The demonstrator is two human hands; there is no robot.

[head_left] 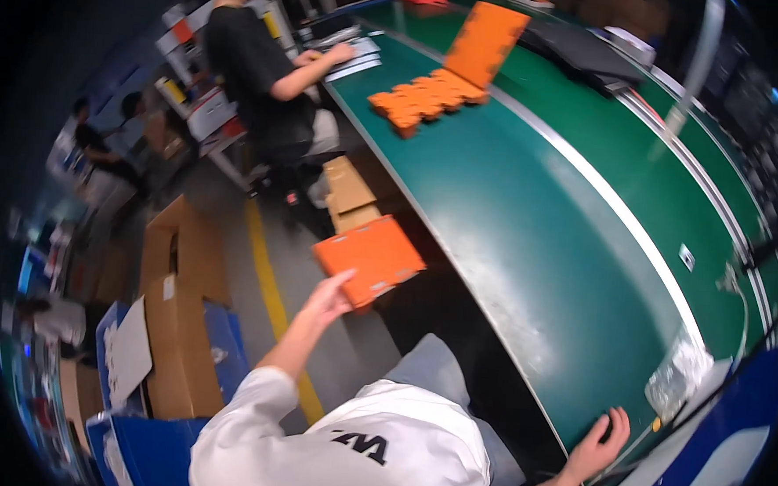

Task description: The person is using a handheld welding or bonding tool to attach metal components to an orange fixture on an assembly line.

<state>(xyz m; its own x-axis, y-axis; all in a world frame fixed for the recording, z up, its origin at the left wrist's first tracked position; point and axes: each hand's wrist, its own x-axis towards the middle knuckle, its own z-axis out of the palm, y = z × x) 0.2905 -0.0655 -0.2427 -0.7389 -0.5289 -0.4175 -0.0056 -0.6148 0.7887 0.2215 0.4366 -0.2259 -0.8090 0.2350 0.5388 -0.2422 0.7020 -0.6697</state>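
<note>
My left hand (pixel 329 300) grips a flat orange box (pixel 369 258) by its near left edge. The box is held out beside the table, tilted, with small pale patches along its edges. My right hand (pixel 600 446) is by the near right edge of the green table (pixel 504 223), its fingers loosely curved and apart with nothing in them. Close to it lies a crumpled clear plastic bag (pixel 677 377). Farther up the table are an upright orange panel with notched edges (pixel 486 44) and a row of orange blocks or notched pieces (pixel 427 98) at its foot.
A co-worker in black (pixel 255 78) sits at the table's far left, hands over papers (pixel 356 63). Cardboard boxes (pixel 348 188) stand below the table edge. On my left are a tall open carton (pixel 178 320) and blue bins (pixel 163 447). A black case (pixel 579 58) lies at the back.
</note>
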